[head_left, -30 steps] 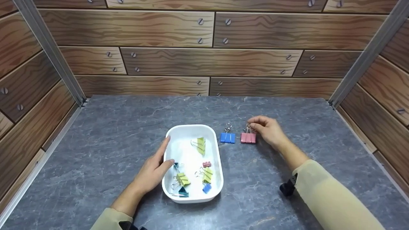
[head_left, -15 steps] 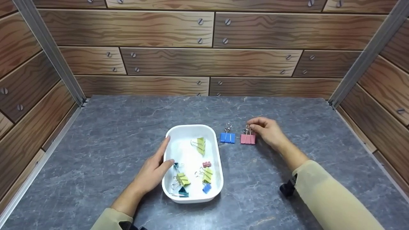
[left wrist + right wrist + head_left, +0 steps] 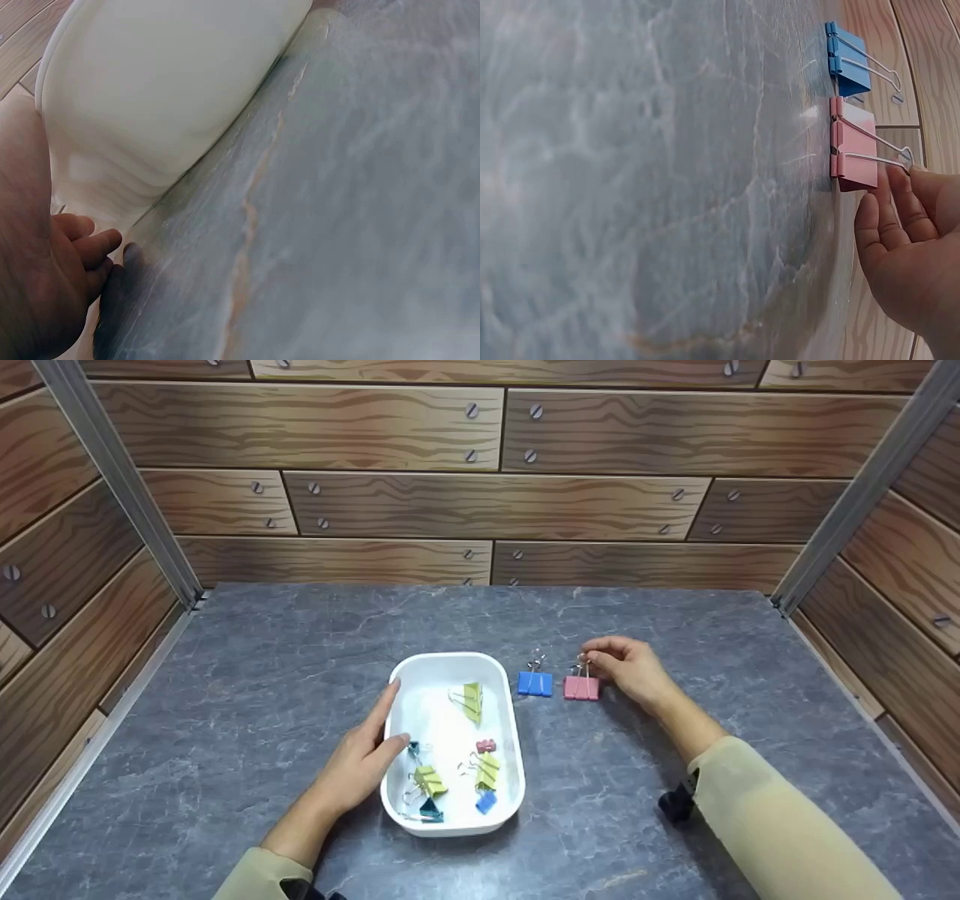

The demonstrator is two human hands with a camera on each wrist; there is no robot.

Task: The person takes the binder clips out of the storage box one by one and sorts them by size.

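Note:
My right hand (image 3: 628, 666) pinches the wire handles of a pink binder clip (image 3: 581, 688) between thumb and forefinger, low over the tabletop. In the right wrist view the pink clip's body stands on the table, its handles reaching to the fingertips. Just left of it stands a blue binder clip (image 3: 535, 684), handles upward. My left hand (image 3: 358, 765) holds the left side of a white tray (image 3: 517, 735), thumb over the rim and the other fingers along the outer wall. Inside lie a yellow-green binder clip (image 3: 472, 702) at the far end and several smaller clips nearer me.
Nearer clips in the tray include a small pink one (image 3: 486, 745), a small blue one (image 3: 486, 802) and a teal one (image 3: 430, 811). The grey marbled tabletop (image 3: 285, 660) ends at a wood-patterned back wall (image 3: 480, 502), with similar walls at both sides.
My right hand and the pink binder clip have shifted slightly toward me. The left hand, the tray and the blue clip stay where they were.

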